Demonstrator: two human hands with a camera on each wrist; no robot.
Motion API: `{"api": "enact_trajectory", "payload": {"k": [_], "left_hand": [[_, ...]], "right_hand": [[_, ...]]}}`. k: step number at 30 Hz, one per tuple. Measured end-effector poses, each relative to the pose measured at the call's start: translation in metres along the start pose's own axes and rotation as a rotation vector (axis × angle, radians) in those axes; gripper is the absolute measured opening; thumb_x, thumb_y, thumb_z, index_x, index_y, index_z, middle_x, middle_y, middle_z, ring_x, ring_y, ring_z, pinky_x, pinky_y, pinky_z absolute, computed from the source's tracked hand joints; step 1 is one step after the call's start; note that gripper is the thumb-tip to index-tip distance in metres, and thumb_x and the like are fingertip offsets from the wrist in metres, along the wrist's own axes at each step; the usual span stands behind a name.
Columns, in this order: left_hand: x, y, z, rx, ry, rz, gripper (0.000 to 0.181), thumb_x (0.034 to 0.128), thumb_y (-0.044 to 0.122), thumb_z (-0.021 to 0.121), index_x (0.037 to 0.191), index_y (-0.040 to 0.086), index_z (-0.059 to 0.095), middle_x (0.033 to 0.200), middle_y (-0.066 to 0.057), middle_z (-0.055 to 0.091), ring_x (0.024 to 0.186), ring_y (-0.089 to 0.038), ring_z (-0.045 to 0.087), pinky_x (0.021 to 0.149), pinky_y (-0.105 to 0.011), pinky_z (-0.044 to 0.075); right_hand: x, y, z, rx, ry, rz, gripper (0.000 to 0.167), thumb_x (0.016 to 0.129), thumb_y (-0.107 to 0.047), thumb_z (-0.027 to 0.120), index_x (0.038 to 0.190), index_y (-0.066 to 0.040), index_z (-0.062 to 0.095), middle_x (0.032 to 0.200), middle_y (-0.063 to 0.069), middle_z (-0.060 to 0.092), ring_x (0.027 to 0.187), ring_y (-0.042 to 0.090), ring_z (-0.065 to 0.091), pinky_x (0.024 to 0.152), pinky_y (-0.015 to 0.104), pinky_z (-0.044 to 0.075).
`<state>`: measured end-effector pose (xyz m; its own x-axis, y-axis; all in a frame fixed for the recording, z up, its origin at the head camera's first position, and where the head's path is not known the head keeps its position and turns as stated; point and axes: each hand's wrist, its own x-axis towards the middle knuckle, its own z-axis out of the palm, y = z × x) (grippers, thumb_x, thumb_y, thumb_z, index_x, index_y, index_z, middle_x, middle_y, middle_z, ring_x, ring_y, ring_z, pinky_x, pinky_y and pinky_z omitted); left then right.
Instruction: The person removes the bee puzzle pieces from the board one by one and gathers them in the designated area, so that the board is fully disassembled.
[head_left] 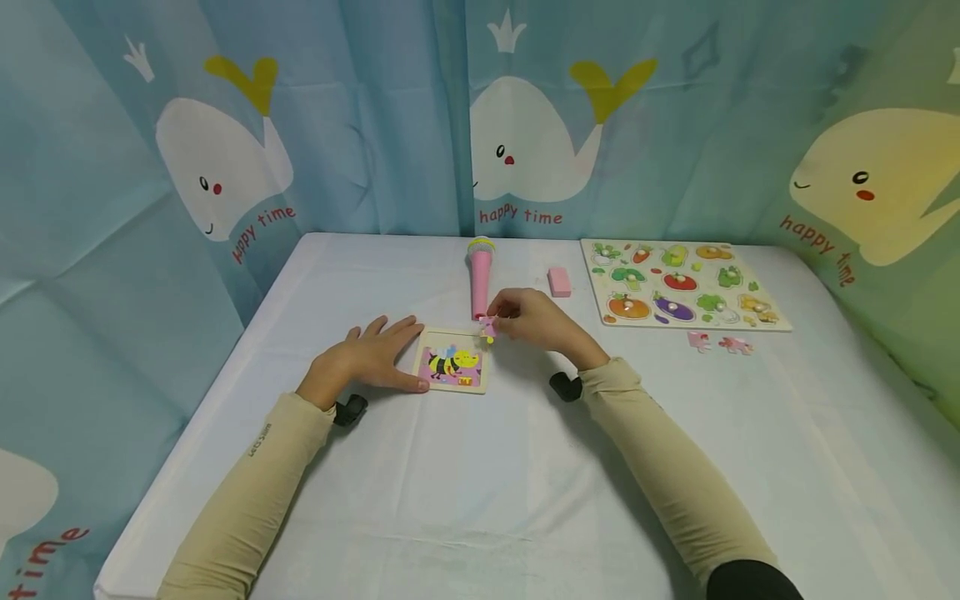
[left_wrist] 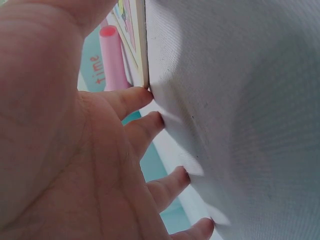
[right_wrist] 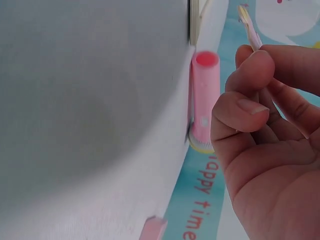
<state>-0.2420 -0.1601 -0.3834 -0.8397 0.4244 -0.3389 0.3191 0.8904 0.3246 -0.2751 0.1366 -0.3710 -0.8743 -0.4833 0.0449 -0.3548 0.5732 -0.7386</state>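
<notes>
A small framed bee jigsaw puzzle (head_left: 452,367) lies flat on the white table. My left hand (head_left: 375,354) rests at its left side, fingers spread, with the thumb at the lower left corner and a fingertip by the upper left corner; in the left wrist view the fingertips (left_wrist: 181,175) touch the cloth. Between thumb and fingers my right hand (head_left: 536,321) pinches a pink and yellow puzzle piece (head_left: 488,330), raised above the frame's upper right corner. Edge-on, the same piece (right_wrist: 249,27) shows in the right wrist view.
Behind the puzzle lies a pink toy microphone (head_left: 481,279), with a pink block (head_left: 558,282) to its right. A vegetable peg board (head_left: 682,285) occupies the back right. Two loose puzzle pieces (head_left: 736,345) lie in front of it. Whale-print curtains (head_left: 405,125) surround the table.
</notes>
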Motion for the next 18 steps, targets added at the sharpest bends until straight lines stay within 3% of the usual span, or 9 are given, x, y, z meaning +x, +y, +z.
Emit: {"api": "enact_trajectory", "payload": {"k": [18], "left_hand": [[-0.001, 0.002, -0.001, -0.016, -0.010, 0.003, 0.110, 0.0905, 0.058, 0.079, 0.172, 0.010, 0.023, 0.179, -0.012, 0.012, 0.161, -0.050, 0.003, 0.123, -0.075, 0.005]], "right_hand": [[-0.022, 0.008, -0.030, 0.007, 0.077, 0.017, 0.012, 0.103, -0.002, 0.065, 0.112, 0.002, 0.072, 0.100, 0.014, 0.071, 0.080, 0.026, 0.066, 0.076, 0.034, 0.055]]}}
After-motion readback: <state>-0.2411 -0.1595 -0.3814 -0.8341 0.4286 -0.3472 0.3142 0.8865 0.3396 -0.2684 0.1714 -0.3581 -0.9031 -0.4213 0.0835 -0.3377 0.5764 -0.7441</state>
